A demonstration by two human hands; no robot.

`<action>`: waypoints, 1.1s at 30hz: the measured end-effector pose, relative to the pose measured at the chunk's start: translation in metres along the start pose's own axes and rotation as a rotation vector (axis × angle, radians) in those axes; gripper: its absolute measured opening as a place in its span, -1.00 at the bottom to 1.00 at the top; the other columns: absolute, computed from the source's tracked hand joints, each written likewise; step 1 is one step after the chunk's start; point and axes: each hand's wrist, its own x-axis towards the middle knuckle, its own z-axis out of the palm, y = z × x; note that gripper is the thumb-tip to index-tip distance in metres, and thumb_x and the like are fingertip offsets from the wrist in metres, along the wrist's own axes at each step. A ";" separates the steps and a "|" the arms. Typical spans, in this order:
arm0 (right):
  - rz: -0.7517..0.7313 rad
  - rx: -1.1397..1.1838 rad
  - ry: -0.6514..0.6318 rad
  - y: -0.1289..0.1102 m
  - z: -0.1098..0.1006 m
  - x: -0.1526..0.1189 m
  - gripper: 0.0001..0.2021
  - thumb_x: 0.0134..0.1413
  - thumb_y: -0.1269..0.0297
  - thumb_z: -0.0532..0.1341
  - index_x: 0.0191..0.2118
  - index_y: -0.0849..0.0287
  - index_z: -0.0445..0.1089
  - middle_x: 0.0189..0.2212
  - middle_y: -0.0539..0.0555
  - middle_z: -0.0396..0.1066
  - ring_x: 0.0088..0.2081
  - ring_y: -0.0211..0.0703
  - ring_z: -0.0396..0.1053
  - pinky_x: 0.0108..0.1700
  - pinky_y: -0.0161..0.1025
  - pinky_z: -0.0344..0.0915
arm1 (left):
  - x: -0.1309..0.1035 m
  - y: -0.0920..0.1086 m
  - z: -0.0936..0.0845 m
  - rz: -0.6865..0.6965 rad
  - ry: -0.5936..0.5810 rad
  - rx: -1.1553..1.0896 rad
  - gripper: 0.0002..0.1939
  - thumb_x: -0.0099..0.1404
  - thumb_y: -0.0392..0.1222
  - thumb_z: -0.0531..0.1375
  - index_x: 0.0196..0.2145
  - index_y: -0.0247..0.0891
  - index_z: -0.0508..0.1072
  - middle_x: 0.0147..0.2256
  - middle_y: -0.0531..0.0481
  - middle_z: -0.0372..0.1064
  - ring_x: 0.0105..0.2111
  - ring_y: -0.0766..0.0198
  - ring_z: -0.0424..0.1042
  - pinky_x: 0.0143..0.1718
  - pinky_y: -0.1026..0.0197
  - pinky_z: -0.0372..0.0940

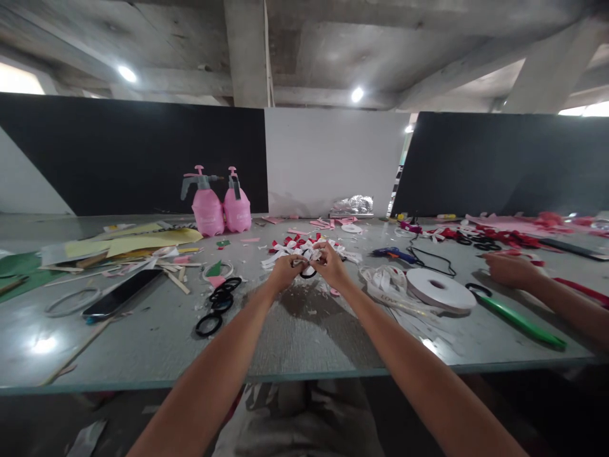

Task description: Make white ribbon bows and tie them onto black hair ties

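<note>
Over the middle of the table, my left hand (285,273) and my right hand (332,263) meet with closed fingers at a black hair tie (308,275) and a piece of white ribbon (311,255) just above it. The fingers hide where ribbon and hair tie touch. Just behind my hands lies a pile of white and red ribbon bows (295,242). More black hair ties (209,324) lie in a row left of my left arm. To the right of my right hand are loose printed white ribbon (386,284) and a white ribbon roll (441,289).
A blue glue gun (394,254) with a black cord lies right of the bows. Another person's hand (511,270) rests near a green tool (521,320). Two pink spray bottles (208,212) stand at the back left. A phone (124,293) lies among scraps and sticks.
</note>
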 end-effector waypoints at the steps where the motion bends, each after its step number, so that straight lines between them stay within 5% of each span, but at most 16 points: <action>1: -0.003 -0.027 0.004 -0.001 0.000 -0.001 -0.64 -0.05 0.27 0.20 -0.07 0.12 0.21 -0.45 -0.06 0.33 -0.45 -0.25 0.29 -0.38 -0.32 0.24 | 0.000 0.000 0.000 -0.004 0.003 -0.017 -0.71 0.10 -0.05 0.19 -0.32 -0.28 0.57 -0.47 0.03 0.44 -0.47 0.31 0.30 -0.42 0.30 0.12; 6: -0.176 -0.331 0.228 -0.011 0.002 -0.006 -0.59 -0.01 0.22 0.23 0.01 0.12 0.26 -0.13 0.15 0.38 -0.13 -0.04 0.31 -0.03 -0.08 0.23 | 0.001 -0.001 -0.001 -0.089 0.176 -0.057 -0.64 0.06 0.00 0.22 -0.30 -0.33 0.57 -0.54 0.05 0.37 -0.54 0.35 0.22 -0.48 0.31 0.06; 10: -0.312 -0.440 0.095 -0.018 0.009 -0.009 -0.85 0.10 0.27 0.16 -0.20 0.10 0.40 -0.26 0.13 0.41 -0.12 -0.02 0.31 0.03 -0.07 0.19 | 0.001 0.000 -0.003 -0.145 0.330 -0.146 -0.59 0.02 0.05 0.25 -0.29 -0.34 0.56 -0.56 0.05 0.34 -0.54 0.35 0.22 -0.49 0.31 0.06; 19: -0.117 -0.328 0.093 -0.003 0.015 -0.003 -0.68 0.02 0.18 0.23 -0.08 0.12 0.40 -0.16 0.13 0.45 -0.13 -0.06 0.37 -0.10 -0.12 0.30 | -0.002 0.011 0.005 -0.164 0.126 -0.379 -0.48 0.11 0.20 0.16 -0.27 -0.34 0.54 -0.45 -0.02 0.43 -0.47 0.34 0.31 -0.41 0.29 0.16; 25: 0.005 -0.057 0.091 0.010 0.013 -0.001 -0.73 -0.01 0.24 0.20 -0.15 0.19 0.38 -0.34 0.08 0.48 -0.38 -0.20 0.42 -0.29 -0.24 0.33 | -0.001 0.012 0.006 0.001 0.091 -0.201 -0.59 0.19 0.10 0.13 -0.35 -0.32 0.54 -0.46 -0.01 0.42 -0.42 0.29 0.34 -0.35 0.28 0.19; 30: 0.011 -0.305 0.149 0.013 0.003 -0.002 -0.77 -0.02 0.29 0.17 -0.20 0.18 0.42 -0.43 0.03 0.45 -0.40 -0.18 0.38 -0.29 -0.24 0.26 | -0.002 0.009 -0.012 0.077 0.339 0.013 -0.66 0.29 -0.02 0.04 -0.25 -0.29 0.50 -0.36 -0.04 0.43 -0.39 0.30 0.33 -0.31 0.27 0.19; 33: 0.003 -0.433 0.148 0.012 -0.003 -0.002 -0.80 -0.02 0.35 0.13 -0.24 0.17 0.43 -0.41 0.05 0.45 -0.37 -0.16 0.37 -0.25 -0.23 0.25 | -0.003 0.002 -0.018 0.110 0.288 0.214 -0.70 0.16 -0.20 0.16 -0.13 -0.26 0.47 -0.23 -0.08 0.43 -0.28 0.24 0.36 -0.18 0.22 0.21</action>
